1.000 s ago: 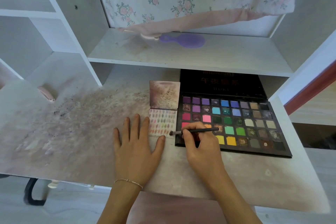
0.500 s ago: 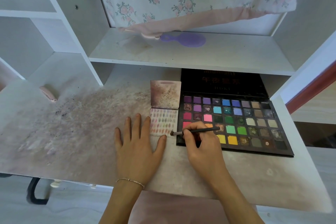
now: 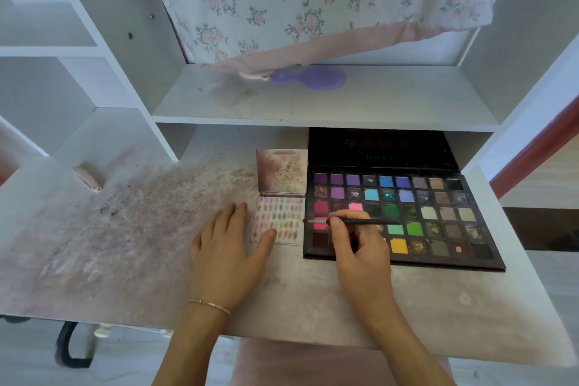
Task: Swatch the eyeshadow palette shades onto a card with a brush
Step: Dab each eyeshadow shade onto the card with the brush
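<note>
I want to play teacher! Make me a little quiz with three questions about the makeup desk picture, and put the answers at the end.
1. True or false: the left hand lies flat on the desk, its thumb touching the swatch card.
2. Which hand holds the brush?
A. the left hand
B. the right hand
C. neither
3. Fill in: the purple hand mirror lies on the ____ above the eyeshadow palette.

Key: 1 true; 2 B; 3 shelf
</note>
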A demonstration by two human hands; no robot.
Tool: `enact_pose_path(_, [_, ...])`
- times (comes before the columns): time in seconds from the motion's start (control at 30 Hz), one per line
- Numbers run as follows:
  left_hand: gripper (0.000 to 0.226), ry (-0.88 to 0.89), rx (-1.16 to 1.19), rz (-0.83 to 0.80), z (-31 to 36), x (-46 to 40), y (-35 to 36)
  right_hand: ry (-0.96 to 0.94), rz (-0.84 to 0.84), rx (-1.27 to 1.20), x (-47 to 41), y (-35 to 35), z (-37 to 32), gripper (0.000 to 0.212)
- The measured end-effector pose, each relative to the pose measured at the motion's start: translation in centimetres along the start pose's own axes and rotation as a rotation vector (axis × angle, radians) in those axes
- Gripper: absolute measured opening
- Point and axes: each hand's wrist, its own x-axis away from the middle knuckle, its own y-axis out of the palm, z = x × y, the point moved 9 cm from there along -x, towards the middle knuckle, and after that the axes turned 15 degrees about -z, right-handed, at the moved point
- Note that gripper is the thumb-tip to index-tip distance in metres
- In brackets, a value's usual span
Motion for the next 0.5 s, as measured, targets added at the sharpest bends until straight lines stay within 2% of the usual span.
enact_pose_path(0.2, [0.068,0.175,0.125,0.139,2.6,-3.3,-4.2,0.012,-0.016,-0.047,0.1,0.1,0.2,0.015])
enact_pose_path(0.3, [0.065,0.152,0.275,0.104,3.5,-5.6,-4.5,0.016,-0.02,-0.053,0.1,0.1,0.3,0.015])
enact_pose_path(0.4, [0.042,0.186,0.46,0.139,4.2,-6.3,-4.9,0.007,-0.05,-0.064,0.0,0.3,0.2,0.012])
enact_pose_path(0.5, [0.023,0.29,0.456,0.208,5.0,-5.6,-6.3,0.007,-0.058,-0.07,0.0,0.3,0.4,0.015])
